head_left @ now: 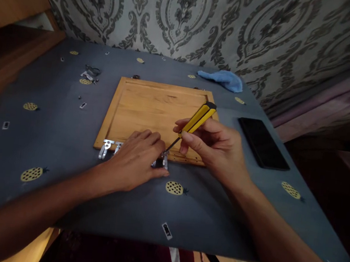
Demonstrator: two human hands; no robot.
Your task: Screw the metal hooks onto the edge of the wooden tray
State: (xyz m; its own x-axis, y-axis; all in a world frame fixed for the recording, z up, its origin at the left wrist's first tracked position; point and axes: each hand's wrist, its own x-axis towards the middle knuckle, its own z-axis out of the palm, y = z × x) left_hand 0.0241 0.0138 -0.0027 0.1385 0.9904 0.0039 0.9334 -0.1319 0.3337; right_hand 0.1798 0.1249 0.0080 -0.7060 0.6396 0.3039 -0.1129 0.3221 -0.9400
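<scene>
Screwdriver slants at cabinet hinge.
Right hand grasps it; left hand clasps the hinge; shaft wants squaring.

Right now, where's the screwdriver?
In the head view, just right of centre: the screwdriver is in the right hand, tip at a hinge by the left hand, on the near edge of the wooden panel.

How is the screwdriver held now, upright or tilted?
Tilted: the screwdriver, in the right hand, leans over, its handle higher and further right than its thin shaft.
</scene>
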